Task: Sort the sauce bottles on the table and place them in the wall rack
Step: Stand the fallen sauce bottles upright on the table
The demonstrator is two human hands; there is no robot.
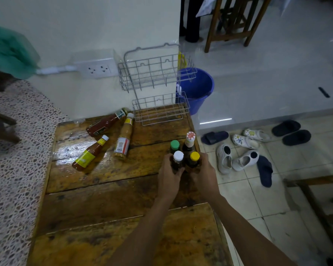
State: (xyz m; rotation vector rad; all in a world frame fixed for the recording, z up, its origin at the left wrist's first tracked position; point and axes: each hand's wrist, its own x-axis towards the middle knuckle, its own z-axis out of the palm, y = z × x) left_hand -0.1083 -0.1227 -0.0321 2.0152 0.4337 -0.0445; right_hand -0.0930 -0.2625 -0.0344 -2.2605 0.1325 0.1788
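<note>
Several dark sauce bottles stand upright together near the wooden table's (108, 206) right edge. My left hand (168, 178) grips the white-capped bottle (178, 157). My right hand (205, 176) grips the yellow-capped bottle (194, 158). Behind them stand a green-capped bottle (174, 145) and a taller bottle with a red-and-white cap (189, 140). Three bottles lie on their sides further left: a red sauce bottle (104, 123), a tan sauce bottle (123, 140) and a red bottle with a yellow label (89, 153). A two-tier wire wall rack (156, 73) hangs on the wall at the table's far end, both tiers empty.
A blue bucket (197, 89) stands on the floor right of the rack. Several slippers and clogs (244, 150) lie on the tiled floor to the right. A wall socket (98, 69) sits left of the rack. Wooden furniture legs (231, 22) stand at the back.
</note>
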